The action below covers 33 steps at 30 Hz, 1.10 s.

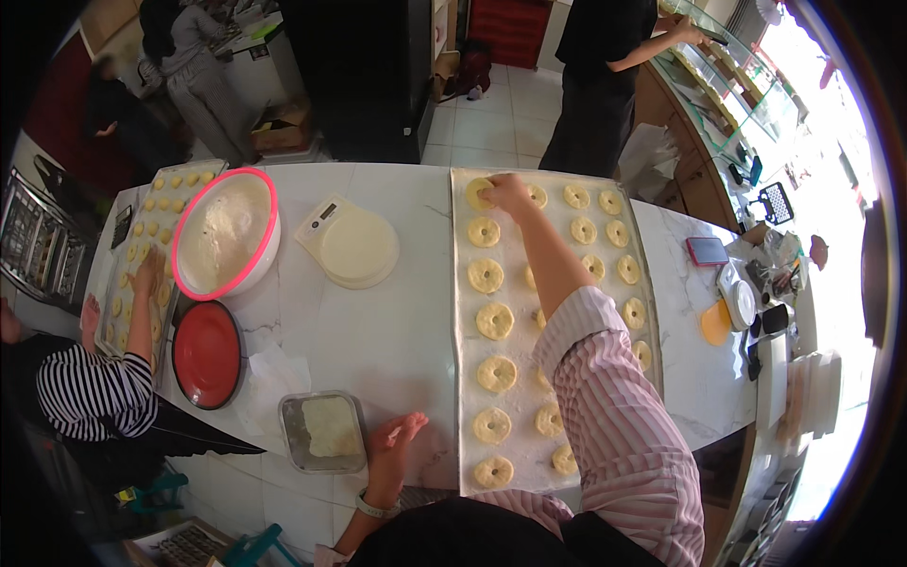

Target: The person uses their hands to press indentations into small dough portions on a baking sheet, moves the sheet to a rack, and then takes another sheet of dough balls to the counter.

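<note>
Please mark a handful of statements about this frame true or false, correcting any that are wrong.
1. The person's right hand is at a round yellow item at the far left corner of the large rectangular tray. True.
2. The person's left hand grips the cream kitchen scale. False: it is beside a rectangular metal container.
3. The white bowl with a pink rim stands left of the scale. True.
4. The round red plate with a dark rim lies on the large tray. False: it lies near the bowl.
5. A co-worker wears a black-and-white striped top. True.
</note>
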Each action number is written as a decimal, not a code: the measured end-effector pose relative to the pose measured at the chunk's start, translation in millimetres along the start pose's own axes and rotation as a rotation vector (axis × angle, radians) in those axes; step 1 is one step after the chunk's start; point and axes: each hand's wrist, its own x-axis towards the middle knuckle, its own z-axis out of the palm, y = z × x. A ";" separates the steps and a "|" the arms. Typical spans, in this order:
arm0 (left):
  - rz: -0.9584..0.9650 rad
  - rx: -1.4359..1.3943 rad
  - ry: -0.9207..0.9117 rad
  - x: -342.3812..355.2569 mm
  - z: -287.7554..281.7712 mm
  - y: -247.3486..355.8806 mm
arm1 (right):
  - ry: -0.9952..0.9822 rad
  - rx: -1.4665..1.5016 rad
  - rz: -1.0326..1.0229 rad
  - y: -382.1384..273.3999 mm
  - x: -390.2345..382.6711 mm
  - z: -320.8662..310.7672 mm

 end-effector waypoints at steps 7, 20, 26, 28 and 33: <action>0.084 0.079 -0.147 11.3 12.4 6.6 | 0.352 -0.128 -0.288 7.7 -76.0 -91.5; -0.350 0.569 -0.401 -99.5 10.4 -19.2 | 0.697 0.098 0.267 189.6 -524.8 -234.6; -0.388 0.167 -0.528 -148.2 130.3 -123.8 | 0.594 0.000 0.097 170.4 -548.1 -273.2; -0.322 -0.031 -0.380 -143.0 170.9 -160.2 | 0.541 -0.032 0.075 178.5 -570.1 -288.4; -0.178 -0.044 -0.079 -132.2 222.8 -198.4 | 0.545 0.098 0.060 210.7 -610.3 -315.9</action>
